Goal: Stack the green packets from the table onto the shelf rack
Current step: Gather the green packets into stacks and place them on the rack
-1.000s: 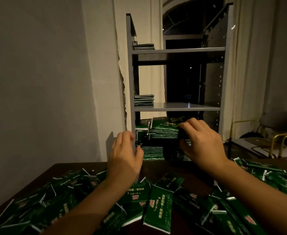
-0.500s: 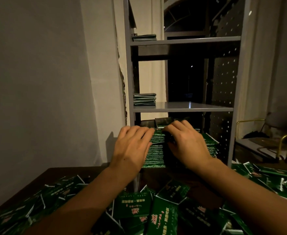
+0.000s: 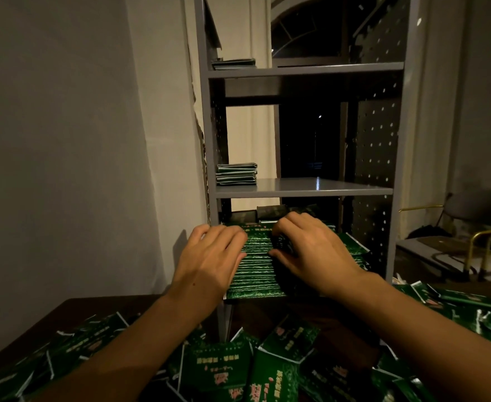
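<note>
Two hands are on the tall stack [image 3: 256,265] of green packets on the lowest visible shelf of the rack [image 3: 302,188]. The left hand [image 3: 209,256] lies against the stack's left side with fingers nearly straight, pressing and gripping nothing. The right hand [image 3: 311,250] sits on the stack's top right, fingers curled over the upper packets; whether it pinches one I cannot tell. Right of the stack, several packets [image 3: 354,250] splay outward, out of line. Above the stack, a small pile [image 3: 236,174] sits at the left of the middle shelf, another [image 3: 234,64] on the top shelf. Below the stack, loose packets [image 3: 282,369] cover the bench [image 3: 73,311].

The step looks like squaring up the stack. To do it well, I would press both sides inward evenly, keep the top held down so slick packets do not slide, and nudge the splayed ones flush before letting go. Much remains on the bench, so the task seems far from finished.
</note>
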Demonstrator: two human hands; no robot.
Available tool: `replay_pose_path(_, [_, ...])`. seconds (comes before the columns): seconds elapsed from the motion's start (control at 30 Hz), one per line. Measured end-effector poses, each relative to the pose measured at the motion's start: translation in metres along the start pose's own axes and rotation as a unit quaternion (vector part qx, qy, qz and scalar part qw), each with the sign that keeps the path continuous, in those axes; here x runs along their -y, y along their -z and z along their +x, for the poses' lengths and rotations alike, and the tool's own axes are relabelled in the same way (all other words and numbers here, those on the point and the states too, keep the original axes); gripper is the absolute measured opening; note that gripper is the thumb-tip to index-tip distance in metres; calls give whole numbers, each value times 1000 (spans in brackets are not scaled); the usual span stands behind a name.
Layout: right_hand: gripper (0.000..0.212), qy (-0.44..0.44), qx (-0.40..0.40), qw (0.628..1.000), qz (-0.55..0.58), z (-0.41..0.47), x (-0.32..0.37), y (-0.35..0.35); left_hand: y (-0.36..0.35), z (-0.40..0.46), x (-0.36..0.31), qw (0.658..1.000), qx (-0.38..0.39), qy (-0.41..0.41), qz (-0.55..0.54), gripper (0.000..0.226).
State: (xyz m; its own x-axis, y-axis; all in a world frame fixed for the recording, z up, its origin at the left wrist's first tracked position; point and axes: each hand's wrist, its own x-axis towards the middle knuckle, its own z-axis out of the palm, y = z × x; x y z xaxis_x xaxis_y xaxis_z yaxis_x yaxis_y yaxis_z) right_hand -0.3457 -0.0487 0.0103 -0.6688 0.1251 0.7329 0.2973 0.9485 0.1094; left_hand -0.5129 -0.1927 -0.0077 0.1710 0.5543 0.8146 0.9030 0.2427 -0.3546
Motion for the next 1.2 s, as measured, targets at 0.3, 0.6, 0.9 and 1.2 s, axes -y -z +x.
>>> replay_pose_path(0.3, [17,-37,-18,999,27,-14,6,17,12,-1,-8,998,-12,45,-39,19])
replay_pose_path(0.6, [14,-80,25,993,79,-49,39,63,67,-19,-28,981,65,136,-119,44])
replay_pose_path(0.9, [20,-54,98,984,139,-71,119,93,155,-65,-33,966,96,179,-162,34])
replay_pose_path(1.2, [66,-31,280,936,210,-86,203,71,197,-153,-8,949,150,238,-140,25])
